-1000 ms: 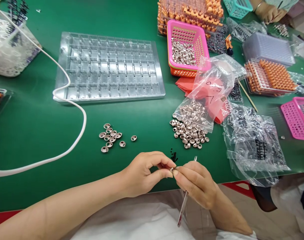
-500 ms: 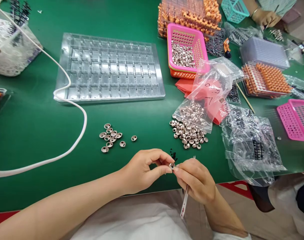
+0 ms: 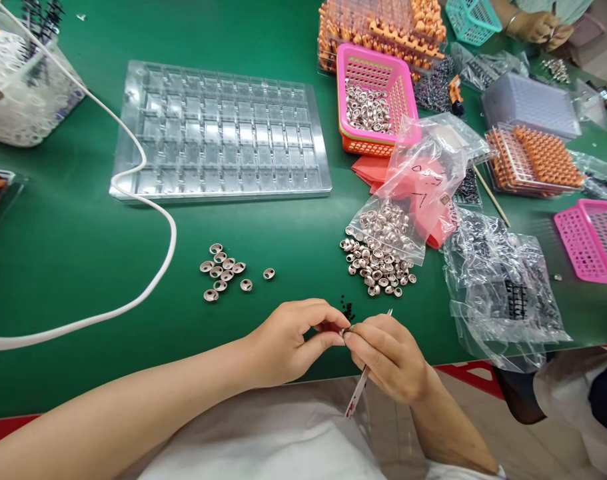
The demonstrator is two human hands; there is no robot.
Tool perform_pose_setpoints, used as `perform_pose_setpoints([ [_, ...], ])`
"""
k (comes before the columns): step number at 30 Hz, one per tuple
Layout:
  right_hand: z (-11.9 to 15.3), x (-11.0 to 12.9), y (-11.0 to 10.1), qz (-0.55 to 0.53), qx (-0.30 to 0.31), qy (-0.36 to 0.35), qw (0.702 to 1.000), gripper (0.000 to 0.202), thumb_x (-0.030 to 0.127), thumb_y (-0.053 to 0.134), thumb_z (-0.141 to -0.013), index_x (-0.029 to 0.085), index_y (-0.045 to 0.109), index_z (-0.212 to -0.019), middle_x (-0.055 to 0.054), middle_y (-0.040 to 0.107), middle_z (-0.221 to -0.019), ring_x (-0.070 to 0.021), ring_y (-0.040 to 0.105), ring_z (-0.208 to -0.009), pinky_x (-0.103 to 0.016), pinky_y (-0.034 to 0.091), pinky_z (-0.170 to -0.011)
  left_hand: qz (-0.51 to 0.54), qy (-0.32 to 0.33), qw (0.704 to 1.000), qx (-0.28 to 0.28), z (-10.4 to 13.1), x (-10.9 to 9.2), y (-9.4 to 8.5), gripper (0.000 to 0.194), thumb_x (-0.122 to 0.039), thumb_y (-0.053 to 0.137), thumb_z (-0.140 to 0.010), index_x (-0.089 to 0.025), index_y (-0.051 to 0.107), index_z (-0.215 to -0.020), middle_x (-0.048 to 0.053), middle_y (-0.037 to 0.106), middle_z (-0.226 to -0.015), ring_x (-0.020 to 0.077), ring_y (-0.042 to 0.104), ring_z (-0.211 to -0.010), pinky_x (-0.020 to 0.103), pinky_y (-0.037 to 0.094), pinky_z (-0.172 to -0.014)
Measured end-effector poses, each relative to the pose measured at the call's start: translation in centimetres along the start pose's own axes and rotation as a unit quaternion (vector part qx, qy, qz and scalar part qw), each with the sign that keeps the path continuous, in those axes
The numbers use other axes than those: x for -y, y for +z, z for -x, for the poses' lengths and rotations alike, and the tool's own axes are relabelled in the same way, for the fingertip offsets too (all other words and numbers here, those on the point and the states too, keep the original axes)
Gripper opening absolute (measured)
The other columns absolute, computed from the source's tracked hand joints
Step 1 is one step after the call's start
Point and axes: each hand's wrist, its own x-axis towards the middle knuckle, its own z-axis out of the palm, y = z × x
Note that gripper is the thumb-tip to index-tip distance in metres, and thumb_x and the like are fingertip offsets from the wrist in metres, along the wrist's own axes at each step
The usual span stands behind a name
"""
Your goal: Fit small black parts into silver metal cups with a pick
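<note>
Head view: left hand (image 3: 286, 340) pinches metal cup (image 3: 344, 333) near front edge of table (image 3: 263, 223); right hand (image 3: 396, 357) holds cup and tweezers (image 3: 357, 393).

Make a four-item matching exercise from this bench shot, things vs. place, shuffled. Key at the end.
Things
1. tweezers
2. white cord
3. black bits
4. teal basket

Places
A. near a co-worker's hand
B. gripped in the right hand
C. scattered just beyond the left hand
D. crossing the near left corner of the clear tray

Pairs: 1-B, 2-D, 3-C, 4-A
</note>
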Motion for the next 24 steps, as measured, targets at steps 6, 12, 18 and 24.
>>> perform_pose_setpoints([
  [6, -0.3, -0.1, 0.1, 0.026, -0.015, -0.014, 0.999, 0.036, 0.008, 0.049, -0.095, 0.007, 0.057, -0.13, -0.014, 0.072, -0.099, -0.0211, 0.064, -0.084, -0.036, 0.054, -0.067, 0.031, -0.043, 0.999, 0.003, -0.2, -0.1, 0.0, 0.009, -0.013, 0.064, -0.09, -0.012, 0.071, -0.095, 0.005, 0.073, -0.083, 0.0119, 0.067, -0.072, 0.02, 0.054, -0.068],
  [12, -0.9, 0.7, -0.2, -0.03, -0.084, 0.042, 0.995, 0.034, 0.002, 0.06, -0.087, 0.011, 0.061, -0.12, -0.01, 0.069, -0.093, -0.0167, 0.063, -0.079, -0.031, 0.054, -0.067, 0.138, -0.143, 0.98, 0.028, -0.3, -0.3, -0.4, 0.009, -0.018, 0.067, -0.087, -0.014, 0.071, -0.094, 0.004, 0.073, -0.085, 0.0118, 0.067, -0.072, 0.021, 0.056, -0.068],
  [18, -0.9, 0.7, -0.6, -0.037, -0.082, 0.055, 0.994, 0.036, 0.003, 0.062, -0.087, 0.015, 0.062, -0.121, -0.007, 0.068, -0.093, -0.0161, 0.063, -0.078, -0.031, 0.054, -0.068, 0.149, -0.161, 0.974, 0.047, -0.4, -0.3, -0.5, 0.011, -0.02, 0.067, -0.087, -0.015, 0.073, -0.095, 0.004, 0.072, -0.086, 0.0128, 0.067, -0.074, 0.023, 0.055, -0.07],
  [24, -0.8, 0.7, -0.5, -0.033, -0.088, 0.044, 0.995, 0.034, 0.001, 0.063, -0.086, 0.013, 0.064, -0.118, -0.008, 0.067, -0.092, -0.0162, 0.062, -0.079, -0.032, 0.055, -0.068, 0.134, -0.151, 0.978, 0.047, -0.4, -0.2, -0.4, 0.011, -0.02, 0.067, -0.088, -0.015, 0.073, -0.095, 0.004, 0.072, -0.086, 0.0126, 0.066, -0.074, 0.022, 0.054, -0.07],
])
